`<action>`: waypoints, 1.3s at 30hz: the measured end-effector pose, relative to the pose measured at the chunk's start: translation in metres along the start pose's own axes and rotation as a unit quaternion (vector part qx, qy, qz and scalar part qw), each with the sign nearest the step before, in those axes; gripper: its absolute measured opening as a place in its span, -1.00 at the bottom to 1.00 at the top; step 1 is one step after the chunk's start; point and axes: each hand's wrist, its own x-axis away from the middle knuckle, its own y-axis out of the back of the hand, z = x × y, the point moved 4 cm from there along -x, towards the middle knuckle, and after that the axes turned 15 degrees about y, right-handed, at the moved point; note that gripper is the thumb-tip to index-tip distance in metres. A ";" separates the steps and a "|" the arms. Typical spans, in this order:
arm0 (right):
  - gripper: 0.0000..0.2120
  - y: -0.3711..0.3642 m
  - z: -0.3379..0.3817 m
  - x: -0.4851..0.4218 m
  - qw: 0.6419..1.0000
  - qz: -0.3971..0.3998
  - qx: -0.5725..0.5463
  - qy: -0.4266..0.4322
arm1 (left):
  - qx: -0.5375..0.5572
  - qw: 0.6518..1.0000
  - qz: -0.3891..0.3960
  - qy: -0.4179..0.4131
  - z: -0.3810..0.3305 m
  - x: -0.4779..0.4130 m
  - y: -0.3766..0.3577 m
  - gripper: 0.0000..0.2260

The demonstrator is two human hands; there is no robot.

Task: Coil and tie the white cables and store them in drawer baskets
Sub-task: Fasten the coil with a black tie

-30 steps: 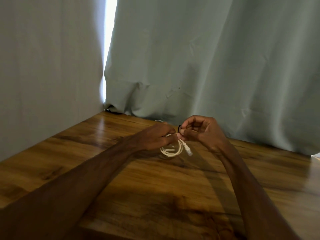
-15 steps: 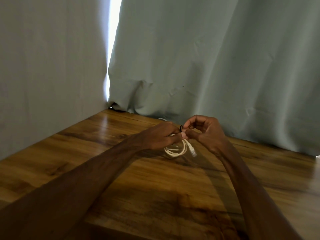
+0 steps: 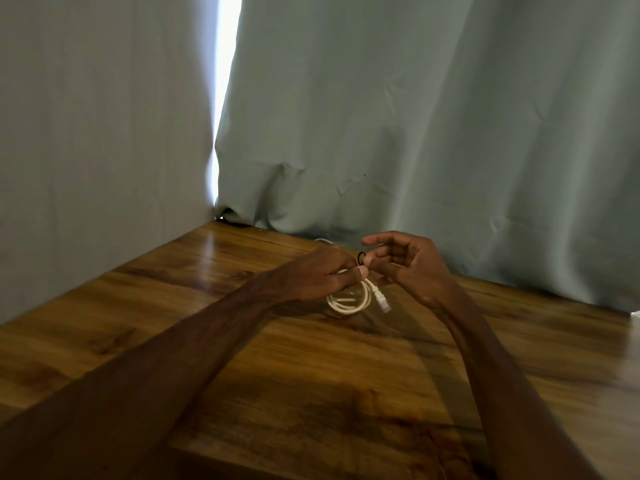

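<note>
At the centre of the frame, the left hand (image 3: pixel 322 275) grips the coiled white cable (image 3: pixel 349 304) low over the wooden counter (image 3: pixel 207 341). The cable's plug end (image 3: pixel 382 301) hangs on the coil's right side. A small black ring (image 3: pixel 360 257) sits just above the left fingertips. The right hand (image 3: pixel 408 265) is half-curled beside it, one fingertip at the ring; I cannot tell whether it pinches it. A pale curtain (image 3: pixel 415 116) fills the upper frame.

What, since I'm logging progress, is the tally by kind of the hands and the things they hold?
hands: 2, left hand and right hand
white cable coil: 1
black band: 1
Total: 4
</note>
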 end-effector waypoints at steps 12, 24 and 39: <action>-0.66 -0.018 -0.007 0.012 0.988 0.098 -0.039 -0.116 | 0.275 0.950 -0.002 0.150 0.014 -0.001 0.002 -0.55; -0.66 -0.007 -0.017 0.014 0.974 0.015 -0.138 -0.178 | 0.273 0.931 -0.078 0.229 0.030 -0.008 0.005 -0.33; -0.74 0.008 -0.023 0.089 0.940 -0.140 -0.153 -0.272 | 0.164 0.939 -0.097 0.286 0.017 0.024 -0.039 -0.62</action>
